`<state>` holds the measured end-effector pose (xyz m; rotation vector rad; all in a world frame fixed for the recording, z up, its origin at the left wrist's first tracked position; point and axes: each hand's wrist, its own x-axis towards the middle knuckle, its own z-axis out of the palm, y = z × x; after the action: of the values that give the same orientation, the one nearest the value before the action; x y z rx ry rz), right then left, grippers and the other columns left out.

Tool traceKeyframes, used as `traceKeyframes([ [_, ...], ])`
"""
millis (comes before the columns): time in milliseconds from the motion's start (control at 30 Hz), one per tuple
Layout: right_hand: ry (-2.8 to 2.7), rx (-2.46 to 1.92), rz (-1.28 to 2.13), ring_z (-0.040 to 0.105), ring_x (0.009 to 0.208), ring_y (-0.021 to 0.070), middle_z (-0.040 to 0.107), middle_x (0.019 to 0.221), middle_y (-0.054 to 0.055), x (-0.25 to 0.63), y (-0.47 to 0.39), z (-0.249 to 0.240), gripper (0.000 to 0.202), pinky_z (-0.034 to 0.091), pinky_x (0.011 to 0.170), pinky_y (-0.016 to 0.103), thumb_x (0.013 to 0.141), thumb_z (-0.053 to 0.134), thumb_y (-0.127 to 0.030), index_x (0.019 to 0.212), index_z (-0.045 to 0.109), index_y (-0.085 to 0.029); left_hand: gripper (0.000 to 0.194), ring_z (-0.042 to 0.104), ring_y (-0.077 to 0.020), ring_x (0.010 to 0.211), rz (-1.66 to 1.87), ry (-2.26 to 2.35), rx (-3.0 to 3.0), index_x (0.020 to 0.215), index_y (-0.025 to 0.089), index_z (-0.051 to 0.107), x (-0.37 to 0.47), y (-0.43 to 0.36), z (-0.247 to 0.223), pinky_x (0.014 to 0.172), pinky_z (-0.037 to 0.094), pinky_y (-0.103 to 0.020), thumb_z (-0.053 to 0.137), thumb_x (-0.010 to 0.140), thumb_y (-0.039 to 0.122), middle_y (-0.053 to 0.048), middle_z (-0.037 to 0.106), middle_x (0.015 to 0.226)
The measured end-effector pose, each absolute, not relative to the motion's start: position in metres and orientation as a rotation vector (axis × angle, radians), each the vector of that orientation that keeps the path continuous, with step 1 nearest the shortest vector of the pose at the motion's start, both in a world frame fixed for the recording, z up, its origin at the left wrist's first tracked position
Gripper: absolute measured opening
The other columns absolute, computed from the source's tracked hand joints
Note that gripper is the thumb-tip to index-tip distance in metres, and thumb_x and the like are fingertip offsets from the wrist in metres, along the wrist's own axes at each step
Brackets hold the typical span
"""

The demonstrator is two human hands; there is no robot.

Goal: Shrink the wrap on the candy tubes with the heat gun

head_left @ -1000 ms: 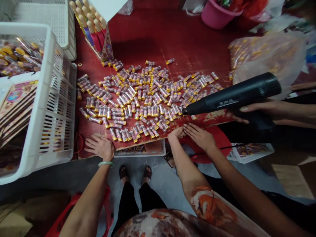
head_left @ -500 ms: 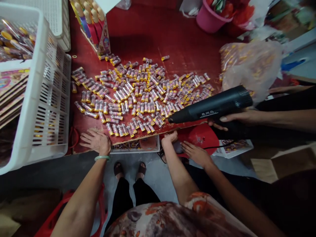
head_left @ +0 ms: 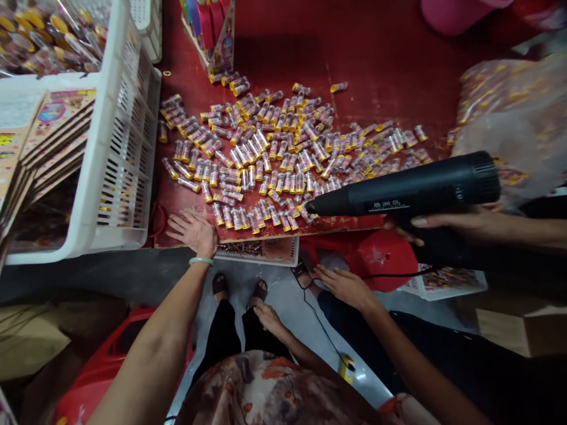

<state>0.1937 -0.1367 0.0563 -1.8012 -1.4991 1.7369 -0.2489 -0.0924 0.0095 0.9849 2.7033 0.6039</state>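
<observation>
Spread flat on the red table's front edge, my left hand [head_left: 195, 231] wears a pale green bangle [head_left: 201, 260] and holds nothing. To its right lie many small clear tubes with yellow ends [head_left: 252, 174], pink-printed inside. Below the table, my right hand [head_left: 268, 319] hangs in front of my legs, fingers loosely stretched, nothing visible in it. A co-worker's hand [head_left: 460, 223] grips a black heat gun [head_left: 398, 186], its nozzle over the nearest tubes at the table edge. The co-worker's other hand [head_left: 349, 286] is low, beside a red stool [head_left: 385, 260].
A white plastic basket [head_left: 75, 230] with packed tubes and printed cards stands at left. A display box [head_left: 221, 44] is at the back, a plastic bag of tubes [head_left: 509, 112] at right. The red table [head_left: 283, 53] has a worn front edge; a cord [head_left: 323, 330] hangs below.
My right hand has dropped from the table edge to in front of my legs. My left hand stays flat on the table. The view has shifted, moving things rightward; the heat gun stays over the tubes.
</observation>
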Motion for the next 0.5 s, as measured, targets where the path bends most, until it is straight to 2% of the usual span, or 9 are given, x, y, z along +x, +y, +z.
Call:
traceKeyframes([
  [67,-2.109,-1.638,1.244,0.071,0.11,0.0188,0.076,0.111,0.002,0.175,-0.117,0.055,0.022,0.057,0.101,0.041,0.094,0.051,-0.023,0.099,0.071,-0.029,0.06,0.008,-0.0439,0.153,0.554,2.723,0.988,0.15,-0.01,0.03,-0.248,-0.092,0.01,0.118,-0.003,-0.068,0.031,0.103,0.027,-0.036,0.018,0.16],
  [100,-2.396,-1.495,0.861,0.073,0.107,0.0159,0.077,0.107,-0.001,0.165,-0.108,0.054,0.028,0.059,0.096,0.035,0.091,0.046,-0.02,0.096,0.071,-0.032,0.059,0.01,-0.0434,0.153,0.511,2.745,0.977,0.151,-0.008,0.03,-0.248,-0.092,0.01,0.118,0.0,-0.069,0.032,0.103,0.027,-0.035,0.019,0.16],
  [167,-2.754,-1.07,-0.123,0.072,0.107,0.0097,0.077,0.106,-0.007,0.143,-0.09,0.049,0.036,0.06,0.083,0.023,0.089,0.038,-0.017,0.098,0.068,-0.033,0.057,0.013,-0.0419,0.153,0.413,2.798,0.947,0.152,-0.003,0.031,-0.246,-0.09,0.011,0.118,0.007,-0.071,0.032,0.103,0.026,-0.032,0.022,0.161],
  [233,-2.68,-0.605,-1.103,0.065,0.118,0.0057,0.073,0.122,-0.007,0.12,-0.076,0.041,0.039,0.058,0.079,0.016,0.092,0.032,-0.013,0.109,0.065,-0.027,0.056,0.015,-0.0409,0.152,0.334,2.832,0.936,0.152,0.0,0.03,-0.245,-0.089,0.011,0.117,0.012,-0.072,0.033,0.102,0.025,-0.03,0.023,0.162],
  [300,-2.152,-0.171,-2.07,0.057,0.129,0.0063,0.064,0.138,-0.002,0.097,-0.065,0.032,0.042,0.057,0.085,0.017,0.094,0.031,-0.009,0.121,0.061,-0.019,0.056,0.017,-0.0414,0.152,0.296,2.839,0.957,0.152,-0.001,0.029,-0.244,-0.089,0.011,0.117,0.014,-0.072,0.035,0.102,0.024,-0.029,0.024,0.161],
  [367,-1.315,0.182,-2.732,0.05,0.136,0.0081,0.058,0.146,0.002,0.076,-0.057,0.024,0.044,0.054,0.099,0.023,0.095,0.032,-0.006,0.129,0.059,-0.014,0.056,0.019,-0.0422,0.151,0.286,2.851,0.976,0.151,-0.002,0.03,-0.244,-0.091,0.009,0.117,0.014,-0.071,0.035,0.102,0.024,-0.03,0.026,0.161],
  [433,-0.46,0.4,-3.004,0.036,0.145,0.0067,0.052,0.152,-0.002,0.059,-0.051,0.021,0.047,0.043,0.115,0.028,0.097,0.032,-0.006,0.134,0.059,-0.017,0.055,0.021,-0.0433,0.15,0.279,2.869,0.989,0.15,-0.003,0.033,-0.245,-0.093,0.007,0.118,0.014,-0.069,0.036,0.102,0.024,-0.031,0.028,0.159],
  [500,0.127,0.482,-3.023,0.008,0.151,0.0039,0.039,0.159,-0.009,0.047,-0.046,0.022,0.048,0.02,0.126,0.03,0.101,0.032,-0.008,0.138,0.058,-0.022,0.055,0.024,-0.0443,0.149,0.274,2.884,1.001,0.149,-0.003,0.035,-0.246,-0.095,0.005,0.118,0.015,-0.069,0.037,0.102,0.024,-0.032,0.029,0.158],
])
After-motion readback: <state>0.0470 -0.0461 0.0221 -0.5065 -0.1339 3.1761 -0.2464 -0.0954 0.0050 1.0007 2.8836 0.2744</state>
